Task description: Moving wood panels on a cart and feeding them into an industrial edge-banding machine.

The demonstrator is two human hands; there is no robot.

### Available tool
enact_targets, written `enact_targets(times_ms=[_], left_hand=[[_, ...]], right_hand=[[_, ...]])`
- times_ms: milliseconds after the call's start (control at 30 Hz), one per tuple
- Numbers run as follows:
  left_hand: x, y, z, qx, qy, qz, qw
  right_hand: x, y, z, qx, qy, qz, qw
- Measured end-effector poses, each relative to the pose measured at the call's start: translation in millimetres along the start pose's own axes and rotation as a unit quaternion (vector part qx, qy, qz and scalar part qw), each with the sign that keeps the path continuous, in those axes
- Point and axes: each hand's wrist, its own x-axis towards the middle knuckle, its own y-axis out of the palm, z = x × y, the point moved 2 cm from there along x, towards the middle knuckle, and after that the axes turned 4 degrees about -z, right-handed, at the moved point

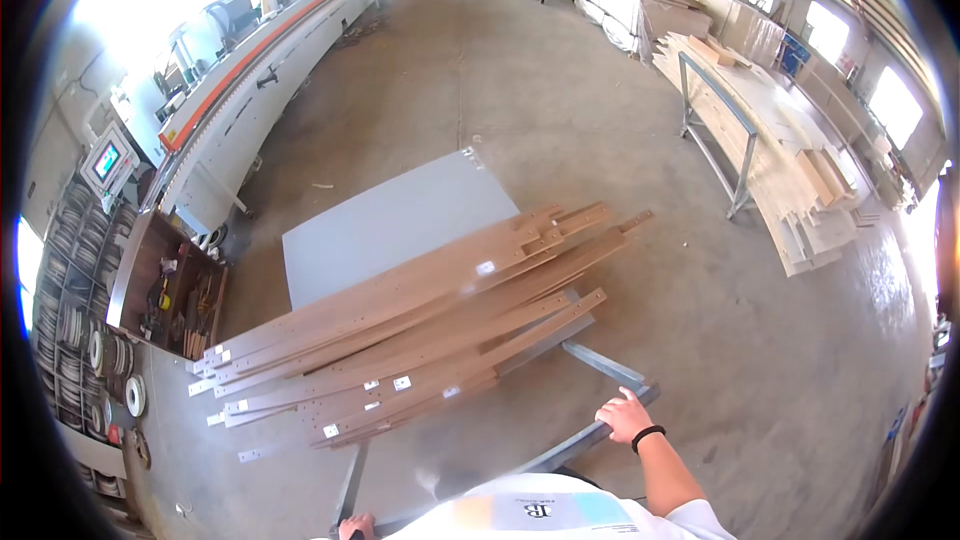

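Concrete workshop floor (520, 90). Cart handle bar (560, 455) gripped by right hand (625, 417), fingers clamped; left hand (355, 527) closed on bar's far end. Long planks (420, 325) above bar judged heavy, stiff, slide-prone.

The long boards (420, 325) were light brown like wood, with small white stickers on them. Under them lay a flat sheet (385, 225) that was pale grey. The cart handle (560, 455) was grey-blue metal. The right hand (625, 417) had a black band on its wrist. The person's shirt (545, 513) was white with pale orange and blue patches. The floor (520, 90) was dull grey-brown. The big machine (265, 50) was white with an orange stripe.
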Motion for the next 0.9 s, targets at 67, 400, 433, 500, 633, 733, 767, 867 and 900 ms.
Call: enact_targets(times_ms=[67, 400, 433, 500, 633, 733, 767, 867, 900], left_hand=[[7.8, 0.2, -31.9, -0.006, -0.006, 0.008, 1.0], [73.2, -3.2, -167.8, -0.081, -0.021, 0.027, 0.996], [84.1, -7.4, -175.2, -0.096, -0.022, 0.021, 0.995], [119.7, -18.8, -194.6, -0.114, -0.04, 0.022, 0.992], [173.3, -49.1, -232.7, -0.16, -0.072, 0.021, 0.984], [182.3, -62.3, -262.7, -0.193, -0.093, 0.0, 0.977], [190.3, -72.0, -272.1, -0.204, -0.09, -0.013, 0.975], [207.3, -121.1, -284.1, -0.214, -0.036, -0.01, 0.976], [216.3, -133.5, -298.4, -0.209, -0.01, -0.12, 0.97]], right_hand=[[11.6, -9.6, -34.3, -0.011, -0.015, 0.002, 1.0], [130.9, -94.2, -187.3, -0.072, 0.011, -0.045, 0.996], [139.9, -97.2, -187.6, -0.103, 0.018, -0.072, 0.992], [187.7, -120.5, -199.9, -0.136, 0.047, -0.091, 0.985], [248.6, -135.1, -175.4, -0.108, -0.021, -0.034, 0.993], [278.6, -141.1, -146.4, -0.061, -0.088, -0.049, 0.993], [292.5, -142.8, -139.3, -0.045, -0.102, -0.078, 0.991], [349.5, -155.5, -155.8, -0.017, -0.117, -0.1, 0.988], [364.2, -162.7, -167.0, -0.014, -0.129, -0.097, 0.987]])
